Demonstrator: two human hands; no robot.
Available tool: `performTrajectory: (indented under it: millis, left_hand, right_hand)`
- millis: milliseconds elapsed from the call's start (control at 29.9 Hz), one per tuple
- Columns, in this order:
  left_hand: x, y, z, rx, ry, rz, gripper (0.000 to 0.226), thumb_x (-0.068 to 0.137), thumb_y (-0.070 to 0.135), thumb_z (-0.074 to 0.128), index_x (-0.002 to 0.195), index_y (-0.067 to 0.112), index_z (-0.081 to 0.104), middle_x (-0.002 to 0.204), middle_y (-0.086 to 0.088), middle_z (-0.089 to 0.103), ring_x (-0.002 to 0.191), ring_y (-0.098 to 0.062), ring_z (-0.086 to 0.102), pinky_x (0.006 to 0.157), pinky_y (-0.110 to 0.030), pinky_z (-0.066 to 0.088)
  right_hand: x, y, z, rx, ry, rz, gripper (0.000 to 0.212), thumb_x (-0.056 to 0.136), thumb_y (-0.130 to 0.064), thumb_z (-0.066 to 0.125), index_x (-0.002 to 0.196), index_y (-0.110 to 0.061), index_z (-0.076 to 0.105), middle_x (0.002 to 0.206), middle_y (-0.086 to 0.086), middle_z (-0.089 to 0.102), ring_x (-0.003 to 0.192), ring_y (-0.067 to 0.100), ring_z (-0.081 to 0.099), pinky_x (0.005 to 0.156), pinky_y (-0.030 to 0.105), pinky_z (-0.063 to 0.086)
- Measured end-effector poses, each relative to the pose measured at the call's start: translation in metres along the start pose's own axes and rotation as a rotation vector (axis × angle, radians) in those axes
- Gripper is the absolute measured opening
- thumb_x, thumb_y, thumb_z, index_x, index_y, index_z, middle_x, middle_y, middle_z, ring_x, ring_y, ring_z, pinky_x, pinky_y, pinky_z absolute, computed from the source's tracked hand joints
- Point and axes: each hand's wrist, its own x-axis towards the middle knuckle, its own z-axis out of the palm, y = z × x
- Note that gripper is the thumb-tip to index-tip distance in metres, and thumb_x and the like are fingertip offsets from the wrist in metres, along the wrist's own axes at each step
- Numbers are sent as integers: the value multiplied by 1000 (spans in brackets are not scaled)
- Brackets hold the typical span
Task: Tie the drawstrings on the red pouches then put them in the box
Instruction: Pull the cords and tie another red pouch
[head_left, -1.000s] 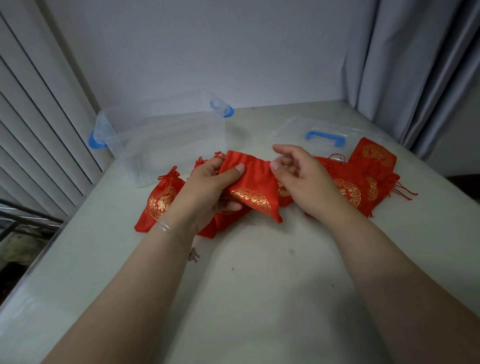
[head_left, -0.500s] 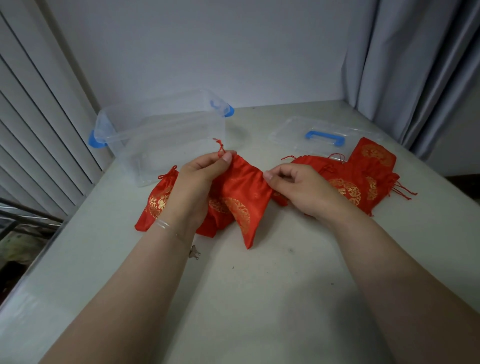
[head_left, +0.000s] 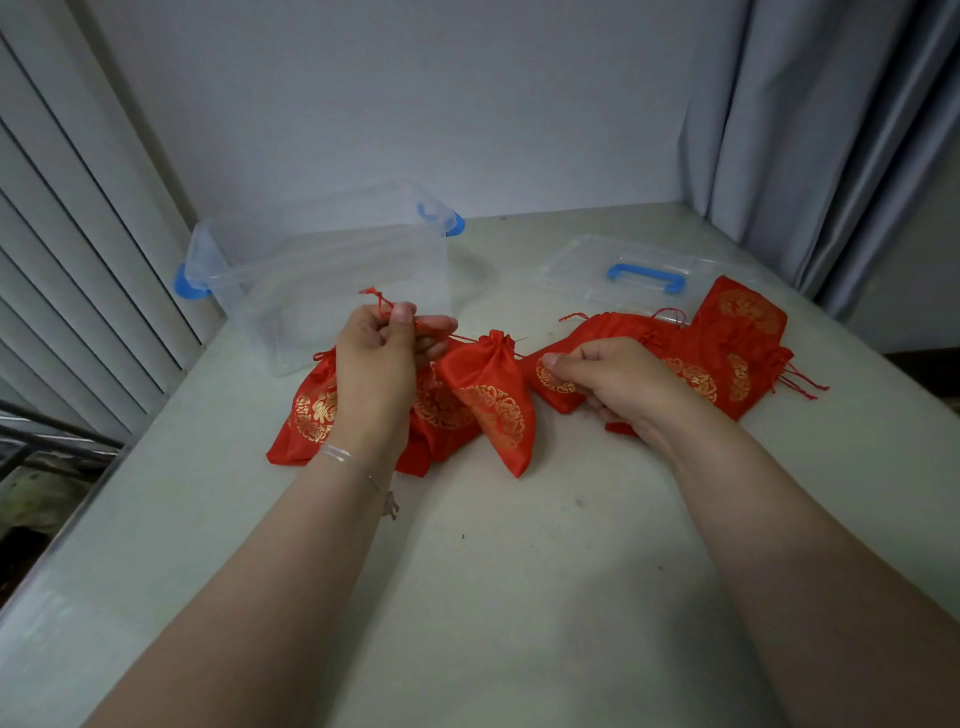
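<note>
A red pouch with a gold pattern hangs between my hands, its mouth gathered shut. My left hand pinches the left drawstring, whose knotted end sticks up above my thumb. My right hand pinches the other drawstring, pulled out to the right. More red pouches lie under my left hand and in a pile behind my right hand. The clear plastic box with blue latches stands open at the back left.
The box's clear lid with a blue handle lies flat at the back right, partly under the pile. A wall runs along the table's far edge, a grey curtain hangs at the right, and the table's left edge drops off by the blinds.
My hands have moved apart, pulling both drawstrings outward. The pouch's mouth, wide and flat a second ago, is now cinched tight and the pouch hangs lower.
</note>
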Motion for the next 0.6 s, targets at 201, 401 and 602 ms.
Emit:
performTrajectory:
  millis: [201, 401, 602]
  left_hand:
    - [-27, 21, 7, -78, -247, 318, 12, 101, 6, 37, 90, 8, 40, 61, -1, 62, 62, -24, 70, 64, -36, 58]
    - [-23, 5, 7, 444, -408, 509, 23, 96, 4, 45, 83, 23, 43, 64, 7, 56, 47, -4, 51, 52, -19, 42]
    - [-4, -15, 1, 829, -457, 323, 8, 92, 21, 59, 96, 18, 52, 64, 8, 63, 58, 1, 54, 58, -18, 40]
  right_hand:
    - [-5, -5, 5, -5, -86, -12, 37, 80, -37, 70, 50, -21, 57, 46, -1, 38, 40, 14, 26, 42, 22, 18]
    - [-5, -1, 13, -190, -134, -26, 34, 80, -32, 71, 54, -18, 56, 51, 0, 36, 36, 8, 28, 35, 17, 20]
    - [-5, -1, 13, -164, -68, -198, 26, 91, -28, 59, 68, -16, 62, 55, -11, 48, 38, -7, 42, 44, 7, 31]
